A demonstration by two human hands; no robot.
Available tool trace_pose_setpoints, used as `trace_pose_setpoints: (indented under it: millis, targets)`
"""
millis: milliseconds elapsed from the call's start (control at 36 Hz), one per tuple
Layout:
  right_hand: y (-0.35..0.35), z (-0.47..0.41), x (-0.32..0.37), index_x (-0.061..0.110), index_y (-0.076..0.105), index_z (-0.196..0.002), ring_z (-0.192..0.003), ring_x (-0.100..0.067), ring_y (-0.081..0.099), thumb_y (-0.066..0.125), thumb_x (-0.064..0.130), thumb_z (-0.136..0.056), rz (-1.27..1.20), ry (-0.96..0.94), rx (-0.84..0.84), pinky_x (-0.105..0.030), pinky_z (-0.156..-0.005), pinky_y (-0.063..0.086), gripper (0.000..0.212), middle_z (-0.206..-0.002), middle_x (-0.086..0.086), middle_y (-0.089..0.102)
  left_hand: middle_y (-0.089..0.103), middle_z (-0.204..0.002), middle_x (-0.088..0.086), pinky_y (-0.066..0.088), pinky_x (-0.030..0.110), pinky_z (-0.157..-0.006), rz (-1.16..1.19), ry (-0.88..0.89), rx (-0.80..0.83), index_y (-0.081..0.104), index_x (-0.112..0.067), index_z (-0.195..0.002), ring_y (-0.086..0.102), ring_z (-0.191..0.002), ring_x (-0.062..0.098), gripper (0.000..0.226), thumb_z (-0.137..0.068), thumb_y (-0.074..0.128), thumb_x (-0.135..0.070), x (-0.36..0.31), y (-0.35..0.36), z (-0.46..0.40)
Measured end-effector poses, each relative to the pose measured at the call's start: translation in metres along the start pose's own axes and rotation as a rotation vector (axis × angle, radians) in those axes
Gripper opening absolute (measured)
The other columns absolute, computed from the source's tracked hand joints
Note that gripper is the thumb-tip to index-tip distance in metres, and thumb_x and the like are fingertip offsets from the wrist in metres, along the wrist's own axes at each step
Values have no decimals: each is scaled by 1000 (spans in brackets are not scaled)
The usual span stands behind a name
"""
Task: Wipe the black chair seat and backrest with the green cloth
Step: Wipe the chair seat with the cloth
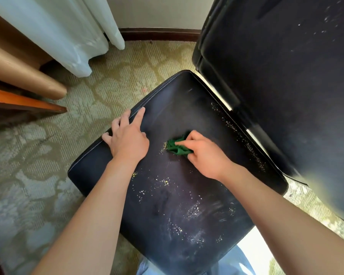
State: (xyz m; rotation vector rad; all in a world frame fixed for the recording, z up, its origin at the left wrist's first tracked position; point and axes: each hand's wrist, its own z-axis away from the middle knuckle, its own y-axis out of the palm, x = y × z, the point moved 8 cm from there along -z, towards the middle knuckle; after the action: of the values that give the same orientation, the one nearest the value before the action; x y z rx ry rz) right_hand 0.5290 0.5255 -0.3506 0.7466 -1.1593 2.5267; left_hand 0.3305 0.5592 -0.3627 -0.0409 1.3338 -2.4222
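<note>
The green cloth (178,146) is crumpled into a small, dark green wad with sharp folds, lying on the black chair seat (173,197) near its middle, toward the edge that meets the backrest (282,76). The right hand (204,155) has its grip clenched on the cloth, fingers curled over the wad and pressing it onto the seat, so only the cloth's left part shows past the fingertips. The left hand (128,138) lies flat on the seat at its left edge, grip released, fingers straight and spread, some reaching over the stitched seam.

The seat is dark, smooth and faintly glossy, with a pale stitched seam round its rim. Yellowish crumbs (189,213) and pale dusty smears speckle its near half; a line of fine crumbs runs along the edge beside the backrest, and a small cluster sits just left of the cloth. The backrest is black too, upright at the right, dotted with pale specks near its top.

The chair stands on a patterned carpet (48,155).
</note>
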Motion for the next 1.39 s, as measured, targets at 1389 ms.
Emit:
trace_pose_setpoints:
  millis: [1389]
  targets:
    - [-87, -63, -22, 17, 45, -139, -110, -28, 54, 40, 4, -93, -180, 480, -618, -29, -92, 40, 48, -135, -12, 39, 37, -154, -2, 22, 43, -114, 166, 52, -96, 36, -39, -154, 35, -141, 19, 70, -95, 59, -9, 40, -4, 5]
